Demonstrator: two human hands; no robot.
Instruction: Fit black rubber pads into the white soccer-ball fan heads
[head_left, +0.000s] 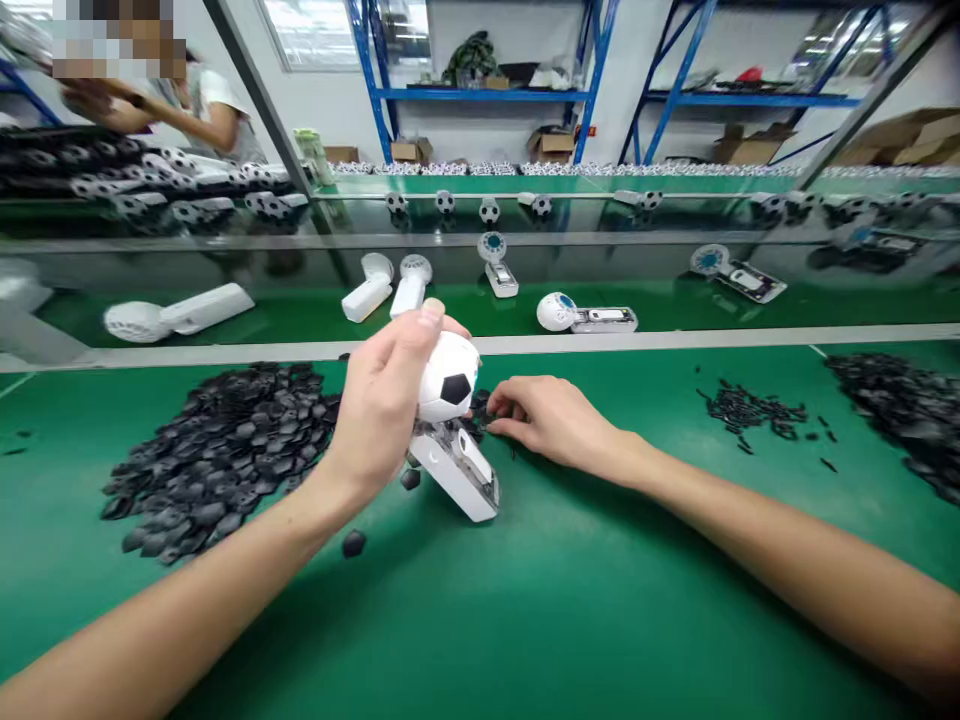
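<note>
My left hand [386, 395] is wrapped around the round head of a white handheld fan [450, 375], held tilted above the green table. One black pentagon shows on the head, giving it a football look. The handle [457, 470] points down to the right, its inner parts exposed. Just right of the fan, my right hand [551, 415] has its fingers curled and thumb close to the fingertips, down at a few small black pieces [480, 405]. Whatever is between those fingertips is too small to make out. Loose black pentagon pieces [354, 543] lie below the fan.
A large heap of black pentagon pieces [225, 450] lies left; small black strips [757, 410] and another black heap [900, 410] lie right. Beyond a pale rail [675, 340], several white fans [589, 313] rest on a green belt. Another person [202, 105] stands far left.
</note>
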